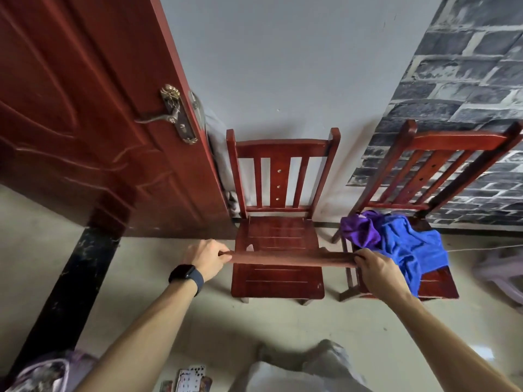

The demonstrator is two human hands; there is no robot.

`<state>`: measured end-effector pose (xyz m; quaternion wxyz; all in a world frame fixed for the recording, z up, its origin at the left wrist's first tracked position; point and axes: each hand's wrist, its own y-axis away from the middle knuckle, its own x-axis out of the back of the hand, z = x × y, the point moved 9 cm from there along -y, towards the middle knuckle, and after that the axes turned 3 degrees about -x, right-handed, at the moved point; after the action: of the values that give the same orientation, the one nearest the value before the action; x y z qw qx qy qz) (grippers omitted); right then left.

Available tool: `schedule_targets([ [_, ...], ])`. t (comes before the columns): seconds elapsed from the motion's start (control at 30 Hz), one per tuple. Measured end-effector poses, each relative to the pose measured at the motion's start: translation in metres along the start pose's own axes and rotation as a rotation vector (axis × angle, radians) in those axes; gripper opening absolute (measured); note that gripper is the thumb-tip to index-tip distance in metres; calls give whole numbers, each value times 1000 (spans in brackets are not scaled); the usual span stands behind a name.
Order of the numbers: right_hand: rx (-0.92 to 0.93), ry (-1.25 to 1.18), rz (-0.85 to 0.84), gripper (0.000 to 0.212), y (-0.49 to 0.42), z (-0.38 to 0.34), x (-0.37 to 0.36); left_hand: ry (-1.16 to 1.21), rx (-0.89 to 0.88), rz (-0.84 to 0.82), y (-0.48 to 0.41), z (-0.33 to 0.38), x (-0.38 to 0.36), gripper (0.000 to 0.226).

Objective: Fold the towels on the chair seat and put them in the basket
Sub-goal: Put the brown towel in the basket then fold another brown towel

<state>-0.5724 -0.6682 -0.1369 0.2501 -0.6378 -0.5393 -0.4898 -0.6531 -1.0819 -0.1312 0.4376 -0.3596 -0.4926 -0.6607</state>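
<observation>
1. Middle of the frame: the brown towel is drawn out into a long narrow band. It hangs just above the seat of the centre chair and crosses it from side to side.
2. The left hand, the one with the dark watch, has its fingers curled tight round the band's left end. The right hand grips the other end the same way, fingers wrapped over the cloth's edge.
3. Why the stretch? My reading is that pulling the cloth taut keeps its edges straight, so it can land flat on the slats instead of bunching.
4. The band is wider than the seat, so each hand sits off to one side of the chair, clear of the wood.
5. Right of the frame: the right chair carries the waiting pile. The purple towel is crumpled near the back, touching the blue towel, which spills over the seat's front edge. Both are unfolded and kept off the centre seat, which serves as the folding surface.
6. Lower left corner: a lilac thing cut off by the frame edge is probably the basket, though I can't be sure. It is well apart from both chairs.
7. Early going, I'd judge: one towel is mid-fold, two are untouched, and none has been carried to the basket yet.
</observation>
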Motion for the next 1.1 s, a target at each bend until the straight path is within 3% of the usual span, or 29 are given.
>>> schedule_targets([
  [0.2, -83, 59, -97, 21, 6, 12, -23, 121, 9, -101, -2, -18, -33, 25],
  [0.3, -99, 133, -131, 25, -14, 11, -30, 66, 23, -125, -21, -19, -37, 35],
  [0.43, -158, 185, -196, 27, -62, 13, -56, -111, 28, -113, -58, -12, -41, 33],
  [0.63, -316, 47, -211, 26, -156, 30, -130, -83, 182, -150, -152, -35, -108, 30],
  [0.9, -375, -143, -155, 31, -271, 40, -221, 158, 371, -117, -274, -75, -185, 32],
  [1.0, -428, -338, -167, 40, -299, 46, -257, 422, 428, -41, -304, -77, -207, 20],
  [1.1, -473, -383, -237, 58, -288, 57, -287, 643, 460, -61, -305, -71, -242, 53],
])
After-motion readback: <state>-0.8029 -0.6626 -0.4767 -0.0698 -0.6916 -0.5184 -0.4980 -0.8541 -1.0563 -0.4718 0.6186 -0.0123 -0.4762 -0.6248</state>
